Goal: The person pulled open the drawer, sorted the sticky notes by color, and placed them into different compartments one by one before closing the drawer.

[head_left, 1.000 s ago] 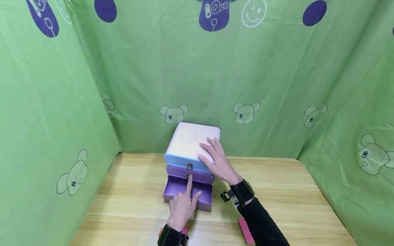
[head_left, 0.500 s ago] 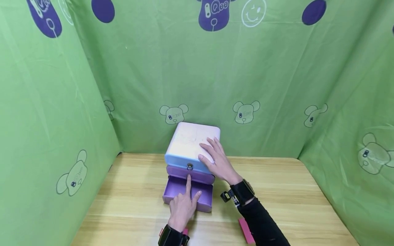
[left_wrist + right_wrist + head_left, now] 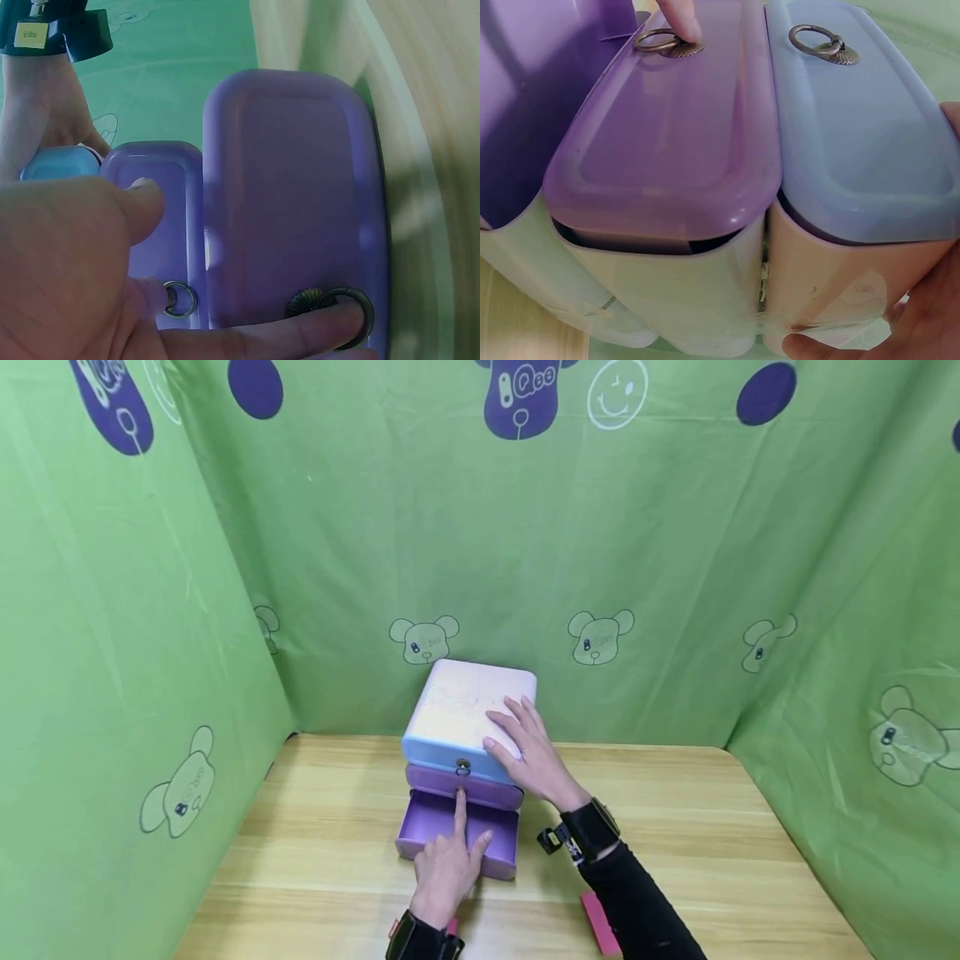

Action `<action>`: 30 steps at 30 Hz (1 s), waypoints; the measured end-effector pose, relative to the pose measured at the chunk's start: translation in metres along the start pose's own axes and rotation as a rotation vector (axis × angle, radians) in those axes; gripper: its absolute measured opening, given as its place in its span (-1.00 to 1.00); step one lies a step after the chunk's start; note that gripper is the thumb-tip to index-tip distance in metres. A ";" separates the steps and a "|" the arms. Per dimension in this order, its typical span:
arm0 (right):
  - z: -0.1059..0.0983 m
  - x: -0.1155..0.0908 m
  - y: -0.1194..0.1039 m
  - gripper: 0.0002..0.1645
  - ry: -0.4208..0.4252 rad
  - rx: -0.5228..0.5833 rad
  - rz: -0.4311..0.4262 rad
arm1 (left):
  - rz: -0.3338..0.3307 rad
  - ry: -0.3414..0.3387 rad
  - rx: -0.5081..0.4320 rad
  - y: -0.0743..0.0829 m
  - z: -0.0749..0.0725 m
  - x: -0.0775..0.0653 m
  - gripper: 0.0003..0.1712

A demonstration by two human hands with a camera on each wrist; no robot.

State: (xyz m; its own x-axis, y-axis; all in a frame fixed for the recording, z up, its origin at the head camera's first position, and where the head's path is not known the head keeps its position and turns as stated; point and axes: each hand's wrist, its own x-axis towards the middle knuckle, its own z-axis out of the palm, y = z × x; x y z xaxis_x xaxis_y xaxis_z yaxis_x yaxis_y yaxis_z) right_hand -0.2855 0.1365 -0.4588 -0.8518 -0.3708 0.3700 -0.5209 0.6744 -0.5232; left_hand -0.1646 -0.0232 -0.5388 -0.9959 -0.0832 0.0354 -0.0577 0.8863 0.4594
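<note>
A small chest of drawers with a white top (image 3: 453,697) stands against the back cloth. Its blue top drawer (image 3: 870,127) is at the body, and the purple middle drawer (image 3: 667,142) shows a thin gap behind its front. The purple bottom drawer (image 3: 427,814) stands pulled out, nothing visible inside. My left hand (image 3: 442,872) has its index finger straight against the middle drawer's ring plate (image 3: 684,50). Another finger hooks through the bottom drawer's ring pull (image 3: 367,322). My right hand (image 3: 536,760) rests spread on the chest's top right edge.
On the wooden table (image 3: 322,827), a flat pink piece (image 3: 600,922) lies beside the right forearm. More pink (image 3: 452,926) shows beside the left wrist, mostly hidden. Green printed cloth (image 3: 675,527) walls the back and both sides.
The bottom drawer has come out very slightly toward me. My left index fingertip has shifted a little on the middle drawer's front. My right hand has stayed in place.
</note>
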 end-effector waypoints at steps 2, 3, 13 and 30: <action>0.000 0.001 0.000 -0.32 0.001 0.001 -0.002 | 0.010 -0.010 -0.005 -0.001 -0.001 -0.002 -0.06; 0.000 0.001 0.000 -0.31 0.002 0.002 -0.002 | 0.013 -0.014 -0.011 -0.002 -0.001 -0.003 -0.06; 0.001 0.002 0.001 -0.33 0.000 0.010 -0.007 | 0.080 -0.057 -0.057 -0.009 -0.001 -0.019 -0.19; 0.002 0.001 0.001 -0.33 0.010 0.017 -0.012 | 0.151 0.022 -0.047 -0.013 0.005 -0.036 -0.21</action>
State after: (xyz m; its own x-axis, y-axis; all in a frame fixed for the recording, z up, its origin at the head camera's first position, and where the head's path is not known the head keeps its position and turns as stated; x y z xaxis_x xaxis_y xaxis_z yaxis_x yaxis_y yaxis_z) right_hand -0.2868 0.1361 -0.4604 -0.8450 -0.3724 0.3837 -0.5319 0.6594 -0.5313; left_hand -0.1284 -0.0298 -0.5506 -0.9912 0.0391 0.1262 0.0964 0.8671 0.4888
